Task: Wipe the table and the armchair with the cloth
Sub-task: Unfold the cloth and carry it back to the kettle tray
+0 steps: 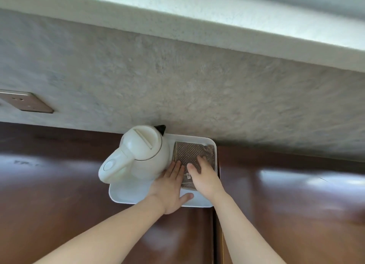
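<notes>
Rough grey plaster wall [177,82] runs behind a glossy dark-brown wooden bench [59,194], with a metal socket plate [25,103] off to the left. On the bench, against the wall, sits a white rectangular plastic tray [128,194]. It carries a cream plastic electric kettle [138,153] on its left half and a folded brown dotted cloth [189,151] on its right half, just beside the kettle's body.

Both hands lie on the tray. The left hand [169,186] is flat, fingers straight and together, fingertips on the cloth's left edge and close against the kettle, thumb spread out on the bare tray. The right hand [203,175] rests on top of the cloth with fingers bent down over it; whether it already pinches the fabric I cannot tell.

The main risk, as I judge it, is the kettle: lifting the cloth with a sweep to the left could knock it and tip or slide it, spilling any water inside. The tray could also skid on the polished bench if the cloth is dragged rather than lifted. A loose grip may let the folded cloth fall open.
</notes>
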`<state>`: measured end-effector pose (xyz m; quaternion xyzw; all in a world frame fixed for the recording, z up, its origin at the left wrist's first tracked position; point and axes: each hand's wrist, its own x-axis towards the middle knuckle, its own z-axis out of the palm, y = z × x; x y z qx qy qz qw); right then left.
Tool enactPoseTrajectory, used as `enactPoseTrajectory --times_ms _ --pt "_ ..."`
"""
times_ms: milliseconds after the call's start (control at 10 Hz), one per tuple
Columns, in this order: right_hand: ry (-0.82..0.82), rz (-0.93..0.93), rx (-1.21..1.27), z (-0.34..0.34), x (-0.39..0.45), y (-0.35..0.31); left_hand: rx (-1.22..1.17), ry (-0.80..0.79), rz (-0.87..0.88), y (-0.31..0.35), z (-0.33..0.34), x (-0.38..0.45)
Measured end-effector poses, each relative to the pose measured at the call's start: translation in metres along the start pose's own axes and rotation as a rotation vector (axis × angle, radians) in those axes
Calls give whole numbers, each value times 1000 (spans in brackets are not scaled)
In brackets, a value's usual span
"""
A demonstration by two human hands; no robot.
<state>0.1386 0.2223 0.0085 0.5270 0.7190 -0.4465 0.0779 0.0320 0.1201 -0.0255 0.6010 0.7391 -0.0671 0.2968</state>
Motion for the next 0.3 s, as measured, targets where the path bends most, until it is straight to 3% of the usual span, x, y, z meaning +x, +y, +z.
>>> enactPoseTrajectory --times_ms 300 --pt "119 -160 -82 -49 -102 -38 -52 177 127 21 -83 -83"
